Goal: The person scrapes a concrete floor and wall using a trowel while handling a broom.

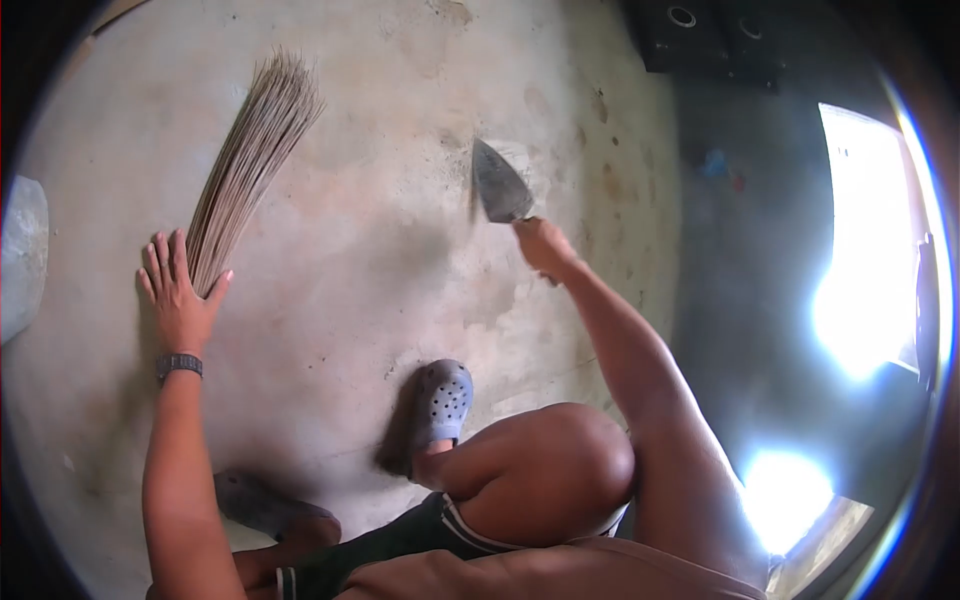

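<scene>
A pointed masonry trowel (501,184) with a grey metal blade is in my right hand (545,250), whose fingers are wrapped round its handle. The blade points up and to the left, close to the concrete floor (350,330). To the left lies a stick broom (250,165), a bundle of thin brown sticks fanned out at the top. My left hand (182,295) is at its narrow lower end with fingers stretched and spread. The broom's end sits between thumb and forefinger, and whether the palm presses on it cannot be made out.
My grey clog (445,398) stands on the floor below the trowel; another dark clog (262,505) is at lower left. A pale translucent object (24,260) is at the left edge. A dark object (700,35) stands at upper right, with a bright opening (870,220) below.
</scene>
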`<state>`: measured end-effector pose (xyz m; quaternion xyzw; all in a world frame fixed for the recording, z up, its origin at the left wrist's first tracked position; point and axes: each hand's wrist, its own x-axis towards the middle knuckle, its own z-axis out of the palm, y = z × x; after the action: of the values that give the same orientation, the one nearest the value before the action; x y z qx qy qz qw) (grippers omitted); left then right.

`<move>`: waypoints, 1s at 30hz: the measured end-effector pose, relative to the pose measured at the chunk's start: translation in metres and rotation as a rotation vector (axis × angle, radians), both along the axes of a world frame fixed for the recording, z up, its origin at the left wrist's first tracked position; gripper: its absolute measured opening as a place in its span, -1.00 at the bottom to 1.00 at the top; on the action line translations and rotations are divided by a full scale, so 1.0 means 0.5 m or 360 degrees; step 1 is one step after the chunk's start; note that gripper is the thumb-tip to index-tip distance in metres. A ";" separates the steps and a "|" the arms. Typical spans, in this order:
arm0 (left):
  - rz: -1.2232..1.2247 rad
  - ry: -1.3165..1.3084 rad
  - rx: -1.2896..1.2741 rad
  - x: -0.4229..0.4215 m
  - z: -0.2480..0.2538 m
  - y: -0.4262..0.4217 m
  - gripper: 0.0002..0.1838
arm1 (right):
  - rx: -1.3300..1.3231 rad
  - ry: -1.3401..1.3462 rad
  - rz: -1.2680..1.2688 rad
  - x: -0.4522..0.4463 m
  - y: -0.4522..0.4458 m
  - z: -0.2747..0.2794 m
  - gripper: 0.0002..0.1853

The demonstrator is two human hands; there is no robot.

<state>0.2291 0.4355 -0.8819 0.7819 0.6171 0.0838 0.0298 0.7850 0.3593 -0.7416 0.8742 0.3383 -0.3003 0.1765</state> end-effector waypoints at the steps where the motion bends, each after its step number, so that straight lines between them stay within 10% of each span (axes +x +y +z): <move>1: 0.0007 0.0020 -0.0018 -0.002 -0.002 0.000 0.09 | -0.0016 -0.0060 0.0100 0.046 -0.008 -0.013 -0.62; 6: -0.0015 -0.0032 0.0013 0.002 -0.002 -0.003 0.09 | -0.0229 -0.0087 0.0603 0.162 0.003 -0.068 -0.65; 14: -0.0020 0.0001 -0.0038 0.002 -0.005 -0.012 0.10 | -0.0041 -0.0034 -0.0308 0.228 0.008 -0.144 -0.39; 17: -0.0024 0.0009 0.0052 0.001 -0.012 0.000 0.10 | 0.0000 0.0021 0.0122 -0.007 0.014 -0.003 -0.47; 24: -0.0006 -0.0002 0.0012 0.010 0.005 -0.005 0.11 | -0.0084 -0.0125 -0.0087 0.077 0.051 -0.022 -0.66; 30: 0.0010 0.0058 0.0023 -0.005 -0.026 0.003 0.16 | 0.0099 0.0127 0.0518 0.064 0.040 -0.027 -0.43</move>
<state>0.2267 0.4372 -0.8949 0.7816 0.6192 0.0742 0.0126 0.8169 0.3791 -0.7553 0.8003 0.4912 -0.2915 0.1822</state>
